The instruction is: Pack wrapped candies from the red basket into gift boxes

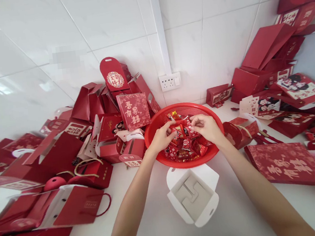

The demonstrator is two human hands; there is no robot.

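A red plastic basket [148, 128] holds several wrapped candies [186, 154], mostly in red wrappers, some with white dots. Both of my hands reach in over its near rim. My left hand [162, 135] is curled, its thumb and fingertips at a red candy wrapper [179, 129]. With thumb and fingers pinched, my right hand [207, 128] grips a red wrapped candy with white dots [191, 130]. In front of the basket stands a white paper box [194, 195], its flaps folded outward and its inside bare.
Red gift boxes [134, 111] are heaped along the left, some with rope handles. More red boxes [289, 161] lie piled on the right. Behind the basket, a socket panel [170, 81] is fixed to the white tiled wall [122, 15]. Everything stands on a white table [154, 214].
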